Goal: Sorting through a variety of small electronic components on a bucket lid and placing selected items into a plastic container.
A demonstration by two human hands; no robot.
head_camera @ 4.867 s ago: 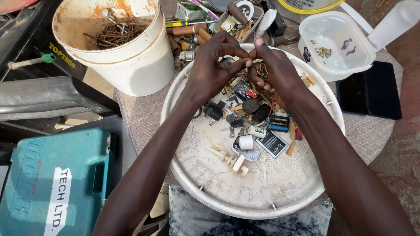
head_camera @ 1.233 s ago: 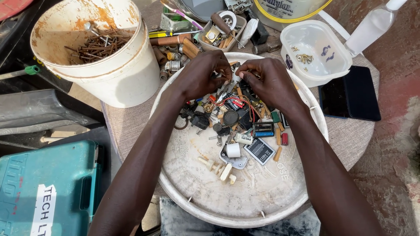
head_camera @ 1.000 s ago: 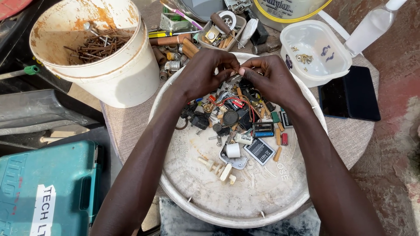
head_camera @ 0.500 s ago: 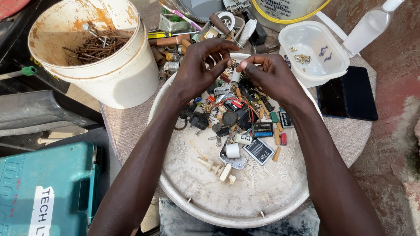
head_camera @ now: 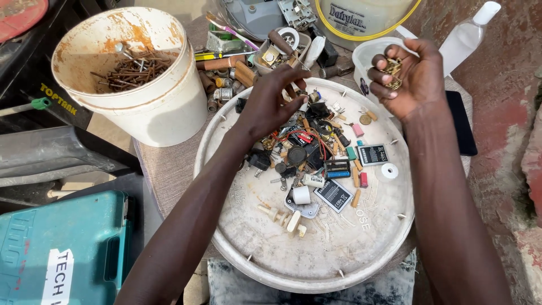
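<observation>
The left hand (head_camera: pixel 270 107) hovers with fingers loosely spread, gripping nothing, over the heap of small parts (head_camera: pixel 316 149) at the far side of the round white tray (head_camera: pixel 305 265). The right hand (head_camera: pixel 409 79) is cupped shut on a clump of small brass pieces (head_camera: pixel 393 69), raised over the white tub (head_camera: pixel 364 59) past the tray's rim. At far left, one white bucket (head_camera: pixel 147 113) of rusty nails touches the tray's edge. Two flat batteries (head_camera: pixel 333 195) lie on the tray; its near half lies bare.

Small parts (head_camera: pixel 316 152) lie heaped on the round tray (head_camera: pixel 316 254) — bucket of nails (head_camera: pixel 132 70) left, tub (head_camera: pixel 367 62) behind-right.
</observation>
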